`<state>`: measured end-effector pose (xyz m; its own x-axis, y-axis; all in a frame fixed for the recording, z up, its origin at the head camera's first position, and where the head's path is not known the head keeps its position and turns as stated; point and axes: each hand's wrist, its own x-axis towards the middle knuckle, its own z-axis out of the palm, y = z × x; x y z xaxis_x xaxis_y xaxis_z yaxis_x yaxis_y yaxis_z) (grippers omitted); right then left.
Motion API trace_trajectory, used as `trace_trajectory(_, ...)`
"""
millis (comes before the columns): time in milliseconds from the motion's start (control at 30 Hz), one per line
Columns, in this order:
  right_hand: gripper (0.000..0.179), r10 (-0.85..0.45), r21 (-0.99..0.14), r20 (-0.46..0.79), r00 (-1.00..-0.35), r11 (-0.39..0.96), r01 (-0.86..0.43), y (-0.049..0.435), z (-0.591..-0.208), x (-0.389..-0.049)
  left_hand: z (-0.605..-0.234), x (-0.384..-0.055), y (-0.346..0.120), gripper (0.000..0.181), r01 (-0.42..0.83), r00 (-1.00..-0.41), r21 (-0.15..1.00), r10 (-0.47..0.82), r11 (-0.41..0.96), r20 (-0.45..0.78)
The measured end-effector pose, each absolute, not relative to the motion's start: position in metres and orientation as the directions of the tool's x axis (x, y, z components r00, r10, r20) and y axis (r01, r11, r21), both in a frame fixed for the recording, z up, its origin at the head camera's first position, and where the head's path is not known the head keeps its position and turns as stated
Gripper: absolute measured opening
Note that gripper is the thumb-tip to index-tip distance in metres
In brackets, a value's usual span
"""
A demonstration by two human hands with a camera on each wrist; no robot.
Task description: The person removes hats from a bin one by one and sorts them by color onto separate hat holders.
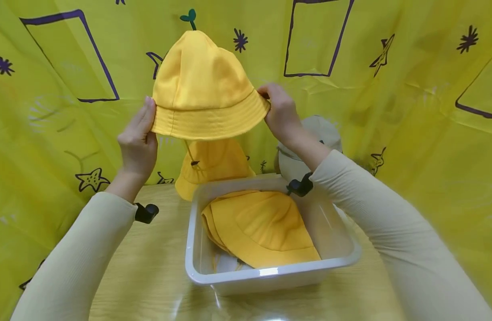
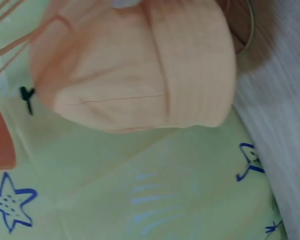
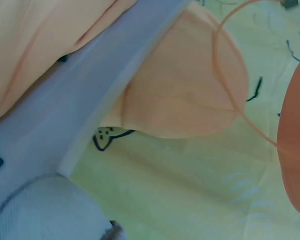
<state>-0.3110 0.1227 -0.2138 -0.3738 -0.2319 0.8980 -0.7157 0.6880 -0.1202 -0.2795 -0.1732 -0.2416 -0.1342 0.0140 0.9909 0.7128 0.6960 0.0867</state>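
Note:
A yellow bucket hat (image 1: 206,84) with a green sprout on its crown is held up in the air, its brim facing down. My left hand (image 1: 139,138) grips the brim at its left end, thumb upward. At the opposite end, fingers of my right hand (image 1: 280,109) pinch the brim. A chin cord with a dark toggle hangs beneath. Part of the held hat's brim (image 3: 297,135) shows at the right of the right wrist view; both wrist views leave out the hands. Below, a white plastic bin (image 1: 191,240) contains folded yellow hats (image 1: 266,227).
Behind the bin another yellow hat (image 1: 218,162) stands on the wooden table (image 1: 149,267). A grey cap (image 1: 320,133) is at the back right, partly behind my right arm. A yellow patterned curtain (image 1: 414,133) hangs around the back and sides.

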Motion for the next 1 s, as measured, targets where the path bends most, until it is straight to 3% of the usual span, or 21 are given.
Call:
trace_trajectory(133,0.01,-0.25,-0.15,0.867,-0.431,0.694,-0.704,0.119,-0.228,-0.318,-0.259,-0.286,-0.183,0.033,0.675,-0.114,-0.014,0.124,0.737,0.986)
trace_trajectory(367,0.011,-0.229,-0.265,0.758,-0.61,0.747,-0.61,0.107,-0.245,-0.328,-0.284,-0.3,-0.194,0.036,0.637,-0.109,-0.097,0.214,0.765,0.971)
trace_trajectory(633,0.011,-0.383,-0.217,0.537,-0.752,0.799,-0.561,0.105,-0.267,-0.331,-0.316,-0.308,-0.203,0.037,0.622,-0.15,-0.16,0.317,0.767,0.937)
trace_trajectory(867,0.018,-0.438,-0.142,0.307,-0.845,0.857,-0.496,0.107,-0.28,-0.334,-0.343,-0.305,-0.213,0.048,0.669,-0.254,-0.146,0.409,0.729,0.877)
trace_trajectory(1000,0.019,-0.472,-0.1,0.209,-0.857,0.861,-0.499,0.105,-0.293,-0.338,-0.358,-0.3,-0.216,0.055,0.68,-0.327,-0.125,0.452,0.723,0.83)
